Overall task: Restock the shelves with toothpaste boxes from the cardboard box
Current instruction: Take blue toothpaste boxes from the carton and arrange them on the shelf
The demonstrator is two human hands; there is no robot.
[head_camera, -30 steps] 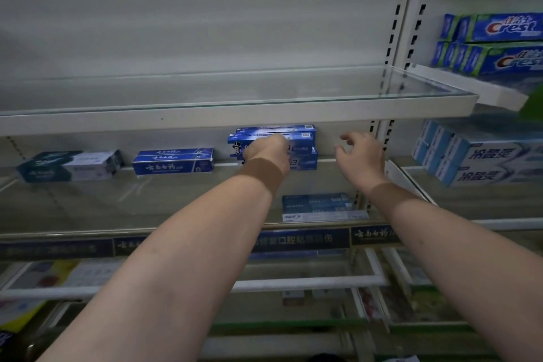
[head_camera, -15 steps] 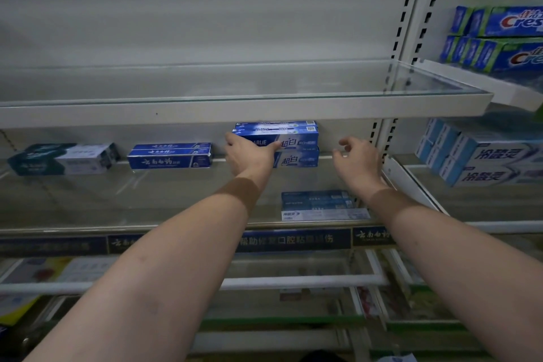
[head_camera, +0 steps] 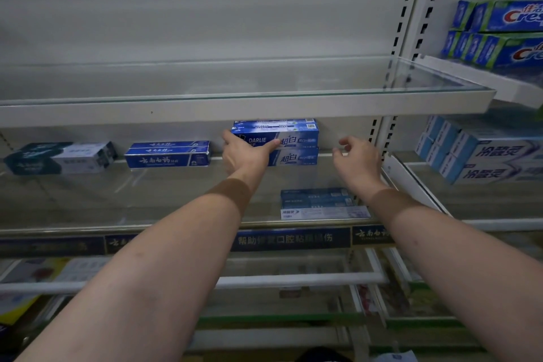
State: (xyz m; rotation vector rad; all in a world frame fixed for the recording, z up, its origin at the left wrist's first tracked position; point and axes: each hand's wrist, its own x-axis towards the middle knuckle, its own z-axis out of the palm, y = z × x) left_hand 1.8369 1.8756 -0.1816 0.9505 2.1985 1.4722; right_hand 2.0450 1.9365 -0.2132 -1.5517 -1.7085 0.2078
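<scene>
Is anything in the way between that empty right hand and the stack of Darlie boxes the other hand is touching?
Nothing visible. The right hand hangs beside the right end of the Darlie toothpaste boxes, with only bare glass shelf between them. The left hand already holds the stack's left end.

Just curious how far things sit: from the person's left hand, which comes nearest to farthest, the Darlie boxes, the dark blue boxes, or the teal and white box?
1. Darlie boxes, held by the left hand.
2. Dark blue boxes, to its left.
3. Teal and white box, far left.
</scene>
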